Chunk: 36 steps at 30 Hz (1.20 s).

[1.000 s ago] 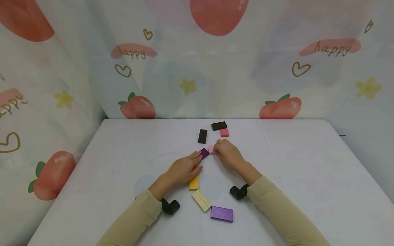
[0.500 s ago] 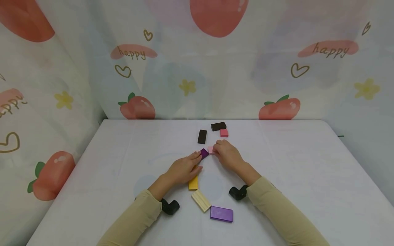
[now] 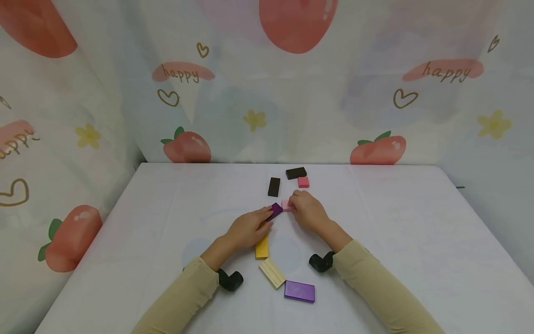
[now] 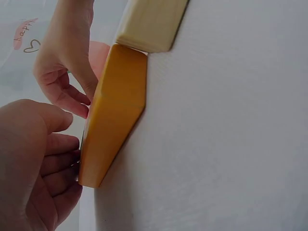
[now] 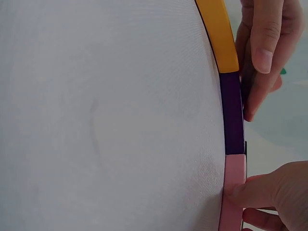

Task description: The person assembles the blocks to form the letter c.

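The left hand (image 3: 249,227) lies over the joint of a yellow block (image 3: 262,249) and a dark purple block (image 3: 275,211). Its fingers look fairly straight, with the fingertips on the purple one. Just to the right, the right hand (image 3: 309,211) pinches a small pink block (image 5: 234,173); in the right wrist view its thumb presses the near face and other fingers reach behind. The pink block meets the end of the dark purple block (image 5: 233,113). From the left wrist, the yellow block (image 4: 115,106) shows large, touching a pale wooden block (image 4: 149,24).
The curved row continues toward the front with the wooden block (image 3: 272,272) and a bright purple block (image 3: 299,291). Behind the hands lie two black blocks, one upright in view (image 3: 274,187) and one crosswise (image 3: 296,173), plus a coral-pink block (image 3: 303,182). Black wrist cameras hang under both sleeves.
The left thumb has drawn back slightly, and more of the dark purple block shows. The right hand stays at the pink block. The head view has tilted a little.
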Motion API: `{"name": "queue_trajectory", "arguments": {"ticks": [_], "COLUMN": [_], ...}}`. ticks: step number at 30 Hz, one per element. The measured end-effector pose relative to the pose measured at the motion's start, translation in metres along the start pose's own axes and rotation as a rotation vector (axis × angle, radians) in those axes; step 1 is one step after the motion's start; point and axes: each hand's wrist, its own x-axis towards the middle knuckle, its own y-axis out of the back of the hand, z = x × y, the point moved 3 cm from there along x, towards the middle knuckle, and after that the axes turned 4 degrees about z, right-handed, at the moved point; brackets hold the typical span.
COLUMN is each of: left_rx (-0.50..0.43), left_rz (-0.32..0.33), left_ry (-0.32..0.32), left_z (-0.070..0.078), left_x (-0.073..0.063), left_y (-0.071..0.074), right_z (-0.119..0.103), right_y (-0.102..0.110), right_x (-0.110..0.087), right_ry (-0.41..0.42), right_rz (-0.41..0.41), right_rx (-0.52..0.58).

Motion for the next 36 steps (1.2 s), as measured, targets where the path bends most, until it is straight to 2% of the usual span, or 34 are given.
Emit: {"name": "queue_trajectory", "arguments": {"ticks": [11,18,26,36], "left_rx": [-0.012,-0.018,0.026,0.022], "left_rz": [0.032,0.017,0.023,0.000], "left_ry": [0.003,-0.024,-0.163,-0.354], "left_z": [-0.003,0.009,0.022,0.045], "left_x": [-0.004,-0.014,-0.034,-0.073], "left_y": [0.000,0.006,0.009,-0.003], "right_z": [0.000,0.001,0.001,0.005], "right_y": [0.002,0.005,0.008,0.000], "right_x": [0.002,0.005,0.008,0.020], "right_ry": [-0.035,-0.054,-0.063,-0.016], "right_rz": [-0.014,-0.072,-0.063,0.021], "right_rx": [0.048,0.093,0.132,0.159]}}
